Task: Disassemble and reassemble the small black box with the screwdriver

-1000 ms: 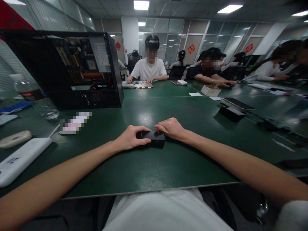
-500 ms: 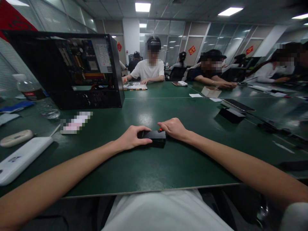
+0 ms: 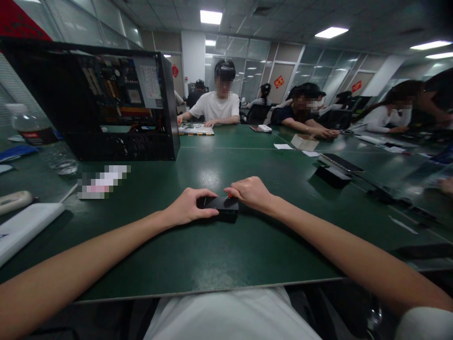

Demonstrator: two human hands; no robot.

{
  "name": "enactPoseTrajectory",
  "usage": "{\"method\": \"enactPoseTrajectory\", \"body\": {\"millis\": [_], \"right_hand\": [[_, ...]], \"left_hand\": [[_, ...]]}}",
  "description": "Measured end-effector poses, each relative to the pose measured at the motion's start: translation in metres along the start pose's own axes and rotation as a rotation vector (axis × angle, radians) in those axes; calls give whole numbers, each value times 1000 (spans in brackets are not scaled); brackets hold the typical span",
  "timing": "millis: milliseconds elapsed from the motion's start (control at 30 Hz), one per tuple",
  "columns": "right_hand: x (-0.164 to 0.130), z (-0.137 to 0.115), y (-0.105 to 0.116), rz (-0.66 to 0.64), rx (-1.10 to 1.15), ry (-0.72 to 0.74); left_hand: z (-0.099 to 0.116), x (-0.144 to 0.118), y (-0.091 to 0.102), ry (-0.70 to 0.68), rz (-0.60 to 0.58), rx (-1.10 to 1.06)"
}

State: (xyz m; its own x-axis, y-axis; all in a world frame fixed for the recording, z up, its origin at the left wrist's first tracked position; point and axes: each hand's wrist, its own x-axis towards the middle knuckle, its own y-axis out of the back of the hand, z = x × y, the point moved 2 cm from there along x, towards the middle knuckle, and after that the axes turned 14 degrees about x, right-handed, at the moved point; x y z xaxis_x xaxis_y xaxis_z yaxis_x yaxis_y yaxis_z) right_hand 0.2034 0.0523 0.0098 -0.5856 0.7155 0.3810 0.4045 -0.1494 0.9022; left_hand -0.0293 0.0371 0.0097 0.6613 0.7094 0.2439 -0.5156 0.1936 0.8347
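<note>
A small black box-like device (image 3: 222, 206) lies flat on the green table (image 3: 219, 245) in front of me. My left hand (image 3: 188, 206) grips its left end, thumb along the near side and fingers over the top. My right hand (image 3: 250, 192) rests at its right far corner, fingers closed on a small red-orange part (image 3: 230, 195) that barely shows; what that part is I cannot tell.
An open black computer case (image 3: 106, 101) stands at the back left, with a water bottle (image 3: 38, 139) beside it. White devices (image 3: 21, 226) lie at the left edge. A black box and tablet (image 3: 336, 167) sit to the right. Several other people work at the far side.
My view has shifted slightly to the right and up. Both hands stay on the black device, which has barely moved.
</note>
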Motion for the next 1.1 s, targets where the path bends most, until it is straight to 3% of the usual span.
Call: {"method": "enactPoseTrajectory", "body": {"millis": [233, 433, 633, 1100], "right_hand": [[-4, 0, 16, -79, -141, -169], [-4, -9, 8, -149, -156, -233], [-3, -12, 5, -128, -163, -280], [-3, -1, 0, -79, 309, -174]], "left_hand": [[4, -2, 3, -4, 18, 21], [0, -4, 2, -6, 24, 17], [-3, -5, 2, 6, 55, 24], [0, -4, 2, -16, 81, 59]]}}
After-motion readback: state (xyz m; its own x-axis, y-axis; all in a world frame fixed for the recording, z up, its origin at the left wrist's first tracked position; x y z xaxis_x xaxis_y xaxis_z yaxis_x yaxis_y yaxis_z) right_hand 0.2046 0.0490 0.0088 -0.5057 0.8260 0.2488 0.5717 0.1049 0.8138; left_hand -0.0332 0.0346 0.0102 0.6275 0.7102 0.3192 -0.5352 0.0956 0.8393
